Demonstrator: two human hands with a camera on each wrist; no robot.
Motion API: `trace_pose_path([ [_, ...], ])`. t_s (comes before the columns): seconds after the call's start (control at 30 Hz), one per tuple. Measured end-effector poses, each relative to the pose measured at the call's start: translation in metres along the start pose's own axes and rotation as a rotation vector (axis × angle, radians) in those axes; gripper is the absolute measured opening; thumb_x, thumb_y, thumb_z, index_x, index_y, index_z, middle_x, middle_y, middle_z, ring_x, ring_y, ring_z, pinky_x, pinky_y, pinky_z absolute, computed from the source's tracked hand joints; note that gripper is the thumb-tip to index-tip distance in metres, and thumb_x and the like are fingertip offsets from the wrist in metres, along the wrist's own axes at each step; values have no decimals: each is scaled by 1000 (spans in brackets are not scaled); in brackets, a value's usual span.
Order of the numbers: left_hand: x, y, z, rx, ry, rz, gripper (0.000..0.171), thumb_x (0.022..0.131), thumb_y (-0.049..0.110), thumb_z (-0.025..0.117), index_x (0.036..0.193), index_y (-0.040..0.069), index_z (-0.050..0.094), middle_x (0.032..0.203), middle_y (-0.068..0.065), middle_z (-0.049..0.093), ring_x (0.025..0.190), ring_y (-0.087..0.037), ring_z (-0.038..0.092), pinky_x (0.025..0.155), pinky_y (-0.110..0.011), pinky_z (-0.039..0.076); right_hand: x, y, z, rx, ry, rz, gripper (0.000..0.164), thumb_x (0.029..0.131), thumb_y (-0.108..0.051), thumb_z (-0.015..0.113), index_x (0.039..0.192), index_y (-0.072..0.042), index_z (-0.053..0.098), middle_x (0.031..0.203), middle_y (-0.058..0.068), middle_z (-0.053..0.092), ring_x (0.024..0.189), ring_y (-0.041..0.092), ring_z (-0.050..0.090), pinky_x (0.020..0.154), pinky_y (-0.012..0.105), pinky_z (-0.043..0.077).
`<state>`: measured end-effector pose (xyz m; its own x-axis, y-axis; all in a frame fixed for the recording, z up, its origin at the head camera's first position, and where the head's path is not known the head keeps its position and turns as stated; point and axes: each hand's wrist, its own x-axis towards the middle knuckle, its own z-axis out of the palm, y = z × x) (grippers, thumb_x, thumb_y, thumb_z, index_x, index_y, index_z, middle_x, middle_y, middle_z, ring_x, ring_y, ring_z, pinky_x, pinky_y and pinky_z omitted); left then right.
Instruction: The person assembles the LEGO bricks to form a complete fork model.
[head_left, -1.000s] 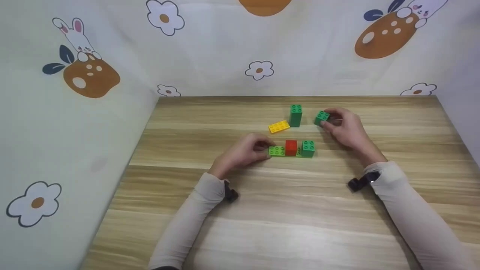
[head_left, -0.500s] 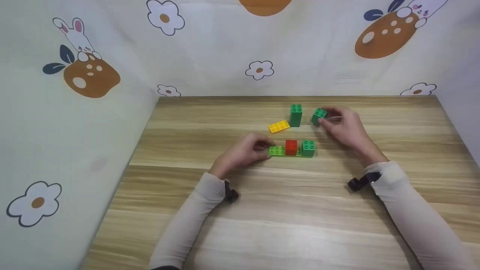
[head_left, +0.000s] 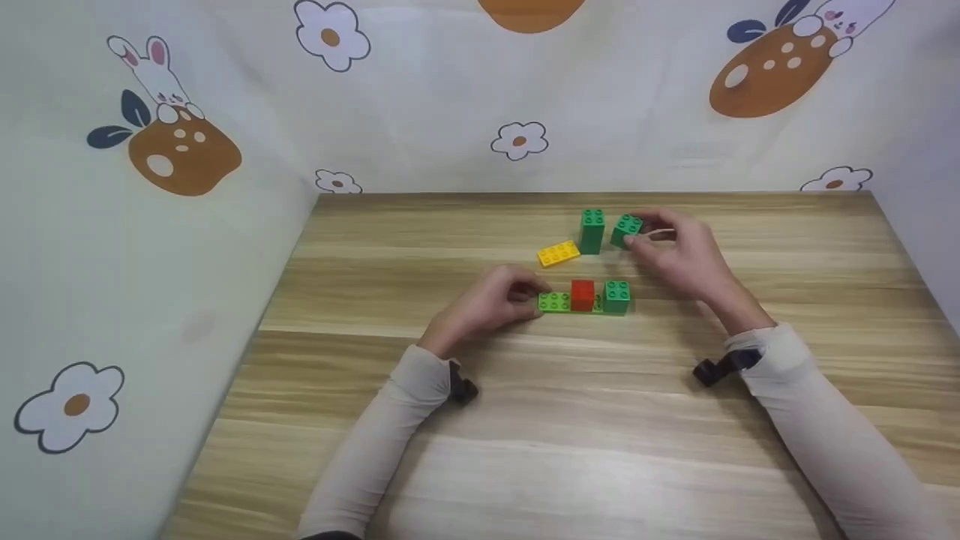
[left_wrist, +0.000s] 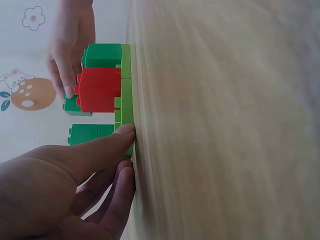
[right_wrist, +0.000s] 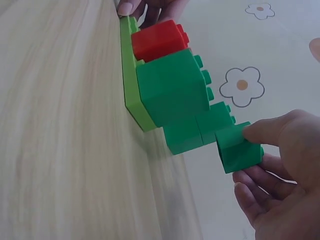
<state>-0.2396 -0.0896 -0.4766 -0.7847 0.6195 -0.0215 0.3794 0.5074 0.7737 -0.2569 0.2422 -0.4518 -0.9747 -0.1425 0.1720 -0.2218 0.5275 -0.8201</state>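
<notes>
My left hand (head_left: pixel 495 301) pinches the left end of the light green base (left_wrist: pixel 127 102), thumb on the near side. On that base stand a red brick (head_left: pixel 582 295) near the middle and a green brick (head_left: pixel 616 298) at the right end, with a narrow gap between them. Farther back, my right hand (head_left: pixel 682 253) holds a second green brick (right_wrist: pixel 240 147) between thumb and fingers. The right wrist view shows it tilted and raised off the table, its hollow underside partly visible. Just left of it in the head view stands a stack of two green bricks (head_left: pixel 592 232).
A flat yellow brick (head_left: pixel 558 253) lies at the foot of the green stack, on its left. The wooden table (head_left: pixel 570 420) meets a patterned cloth wall (head_left: pixel 420 97) at the back and on the left side.
My right hand has carried the green brick a little to the left, closer to the green stack, tilting it more. The left hand and the base have stayed put.
</notes>
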Motion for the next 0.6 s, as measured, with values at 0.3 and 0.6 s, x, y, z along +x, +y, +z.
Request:
trace_pose_path([
  [0.3,-1,0,0,-21,-5,-7,37,95,5,80,132,6,76,133,-9,77,121,-20,74,109,-32,59,-3,-11,5,13,-5,-78,43,100,-23,79,139,-6,70,124,14,74,117,26,67,109,47,58],
  [0.6,-1,-1,0,-68,-5,-11,38,95,3,79,132,5,75,134,-11,76,121,-21,74,108,-32,60,-8,-20,11,39,-24,-122,42,99,-21,80,138,-8,71,125,9,74,114,21,66,102,24,57],
])
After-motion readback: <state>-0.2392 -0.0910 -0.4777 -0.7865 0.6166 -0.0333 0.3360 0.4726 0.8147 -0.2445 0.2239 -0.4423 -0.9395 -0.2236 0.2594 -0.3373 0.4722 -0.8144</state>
